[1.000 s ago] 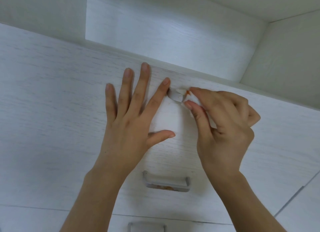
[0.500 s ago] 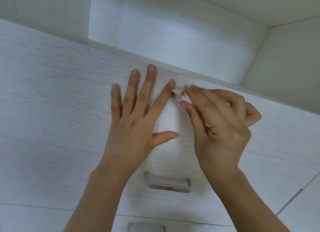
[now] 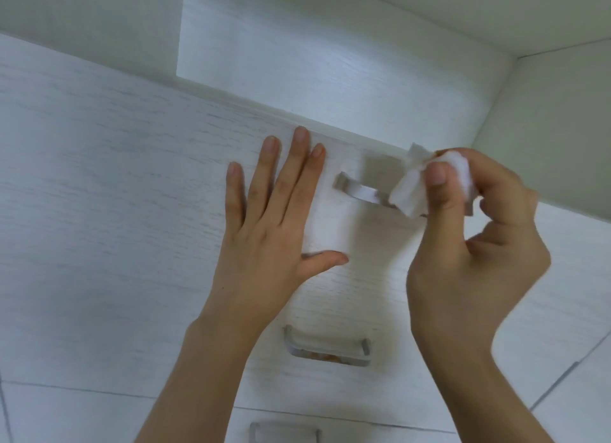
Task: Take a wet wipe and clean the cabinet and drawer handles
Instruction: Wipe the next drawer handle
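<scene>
Right hand (image 3: 469, 244) pinches wet wipe (image 3: 413, 188) at right end of top drawer handle (image 3: 360, 191), near drawer front's (image 3: 132, 194) top edge. Handle's long axis runs left from the wipe. Left hand (image 3: 264, 231) spread flat, pressing the front just left of handle. Right hand is nearer.

The right end of the upper handle (image 3: 362, 191) lay hidden behind the wet wipe (image 3: 411, 186) and the right hand (image 3: 469, 241); the whole area was motion-blurred. The lowest handle (image 3: 284, 431) was cut off by the bottom edge, as were both forearms. Orange specks under the middle handle (image 3: 327, 346) were too small to identify
</scene>
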